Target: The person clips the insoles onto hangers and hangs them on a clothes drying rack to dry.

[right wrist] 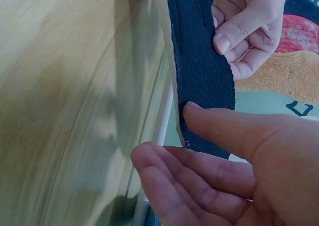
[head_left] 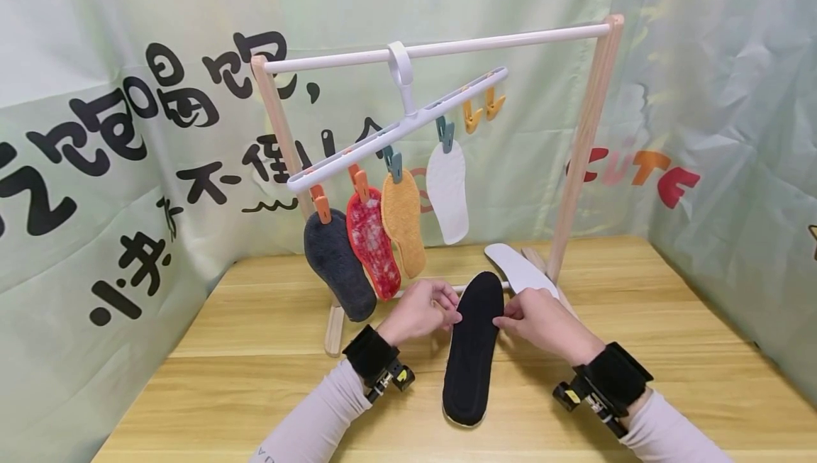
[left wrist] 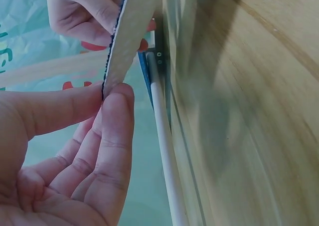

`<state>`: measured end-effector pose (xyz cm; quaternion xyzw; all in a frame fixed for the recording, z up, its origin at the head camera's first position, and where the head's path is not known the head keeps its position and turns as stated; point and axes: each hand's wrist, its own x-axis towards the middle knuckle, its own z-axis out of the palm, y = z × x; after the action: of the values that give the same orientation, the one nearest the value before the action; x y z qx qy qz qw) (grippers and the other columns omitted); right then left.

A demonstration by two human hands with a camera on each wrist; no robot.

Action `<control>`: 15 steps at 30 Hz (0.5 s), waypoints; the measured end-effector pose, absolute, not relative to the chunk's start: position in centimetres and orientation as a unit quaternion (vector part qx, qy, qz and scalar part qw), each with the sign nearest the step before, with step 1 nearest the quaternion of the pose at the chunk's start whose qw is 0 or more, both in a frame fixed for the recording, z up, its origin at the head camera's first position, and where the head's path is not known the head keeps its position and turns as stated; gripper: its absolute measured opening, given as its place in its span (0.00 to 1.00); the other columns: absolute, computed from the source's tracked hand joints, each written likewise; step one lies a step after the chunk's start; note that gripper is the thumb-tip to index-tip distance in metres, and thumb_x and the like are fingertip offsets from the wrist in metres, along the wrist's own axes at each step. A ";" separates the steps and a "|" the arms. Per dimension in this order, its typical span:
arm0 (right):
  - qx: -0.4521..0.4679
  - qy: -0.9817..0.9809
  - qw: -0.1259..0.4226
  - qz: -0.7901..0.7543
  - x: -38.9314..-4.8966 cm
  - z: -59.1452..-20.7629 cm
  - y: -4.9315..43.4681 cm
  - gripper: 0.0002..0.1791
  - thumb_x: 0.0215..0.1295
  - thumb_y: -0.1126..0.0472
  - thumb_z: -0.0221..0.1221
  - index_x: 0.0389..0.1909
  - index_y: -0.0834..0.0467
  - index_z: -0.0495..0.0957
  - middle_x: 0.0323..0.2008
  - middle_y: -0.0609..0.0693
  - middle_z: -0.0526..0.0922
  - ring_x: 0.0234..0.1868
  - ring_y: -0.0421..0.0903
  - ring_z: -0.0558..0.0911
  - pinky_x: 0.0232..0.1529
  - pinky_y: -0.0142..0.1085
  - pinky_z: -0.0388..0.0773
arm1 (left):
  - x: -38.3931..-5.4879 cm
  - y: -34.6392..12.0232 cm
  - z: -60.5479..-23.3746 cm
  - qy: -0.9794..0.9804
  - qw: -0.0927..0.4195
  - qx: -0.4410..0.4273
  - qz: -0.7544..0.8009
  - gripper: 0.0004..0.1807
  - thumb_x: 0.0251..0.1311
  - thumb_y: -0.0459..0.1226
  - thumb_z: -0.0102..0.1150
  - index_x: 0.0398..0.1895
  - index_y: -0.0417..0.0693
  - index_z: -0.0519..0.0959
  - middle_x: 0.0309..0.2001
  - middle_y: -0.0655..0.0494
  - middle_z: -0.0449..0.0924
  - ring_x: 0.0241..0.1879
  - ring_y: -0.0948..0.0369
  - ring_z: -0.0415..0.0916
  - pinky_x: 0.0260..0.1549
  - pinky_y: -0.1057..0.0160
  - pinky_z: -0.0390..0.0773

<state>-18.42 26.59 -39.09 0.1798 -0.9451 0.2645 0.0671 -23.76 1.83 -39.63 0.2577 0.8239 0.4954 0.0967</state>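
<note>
A black insole (head_left: 471, 356) with a pale underside is tilted up from the table between both hands. My left hand (head_left: 423, 310) pinches its left edge between thumb and finger; in the left wrist view the insole's pale underside (left wrist: 130, 41) shows beside the fingertips. On the opposite edge, my right hand (head_left: 547, 322) pinches it too, the thumb lying on the black face (right wrist: 202, 71) in the right wrist view. Behind my right hand, a white insole (head_left: 518, 268) lies on the table, partly hidden by that hand.
A white clip hanger (head_left: 408, 123) hangs tilted from a wooden-post rack (head_left: 590, 130). Clips hold a dark grey insole (head_left: 338, 264), a red one (head_left: 372, 240), a yellow one (head_left: 403, 222) and a white one (head_left: 447, 193). Two yellow clips (head_left: 472, 119) hang at right, holding nothing.
</note>
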 end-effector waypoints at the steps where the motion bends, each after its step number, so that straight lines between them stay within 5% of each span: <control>1: 0.180 -0.944 0.072 0.266 -18.4 -39.1 26.6 0.15 0.68 0.56 0.72 0.22 0.54 0.86 0.16 0.36 0.73 0.17 0.33 0.66 0.20 0.28 0.61 | -23.7 1.8 -39.6 0.823 0.095 0.255 0.498 0.06 0.61 0.26 0.72 0.37 0.41 0.84 0.29 0.53 0.88 0.31 0.43 0.90 0.28 0.62 0.87; 6: 0.176 -0.942 0.086 0.272 -18.4 -39.0 26.5 0.14 0.68 0.57 0.73 0.22 0.53 0.86 0.16 0.37 0.77 0.17 0.33 0.68 0.20 0.29 0.63 | -23.8 1.7 -39.5 0.821 0.090 0.248 0.507 0.06 0.61 0.27 0.73 0.38 0.40 0.85 0.31 0.50 0.89 0.30 0.48 0.90 0.29 0.67 0.85; 12: 0.165 -0.940 0.089 0.284 -18.5 -38.7 26.5 0.14 0.68 0.57 0.73 0.22 0.55 0.86 0.17 0.39 0.79 0.17 0.34 0.68 0.20 0.29 0.63 | -23.9 1.7 -39.5 0.815 0.092 0.249 0.515 0.05 0.62 0.27 0.73 0.38 0.36 0.86 0.33 0.45 0.91 0.32 0.47 0.91 0.39 0.47 0.91; 15: 0.169 -0.940 0.097 0.281 -18.6 -38.6 26.5 0.14 0.68 0.58 0.73 0.22 0.55 0.87 0.17 0.40 0.82 0.18 0.34 0.68 0.21 0.30 0.64 | -23.9 1.7 -39.5 0.814 0.091 0.249 0.516 0.04 0.62 0.27 0.73 0.38 0.36 0.87 0.34 0.44 0.91 0.30 0.51 0.91 0.40 0.45 0.90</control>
<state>-18.61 26.51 -38.57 0.1693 -0.9396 0.2810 0.0972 -23.90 1.72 -39.47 0.2490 0.8143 0.5164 0.0908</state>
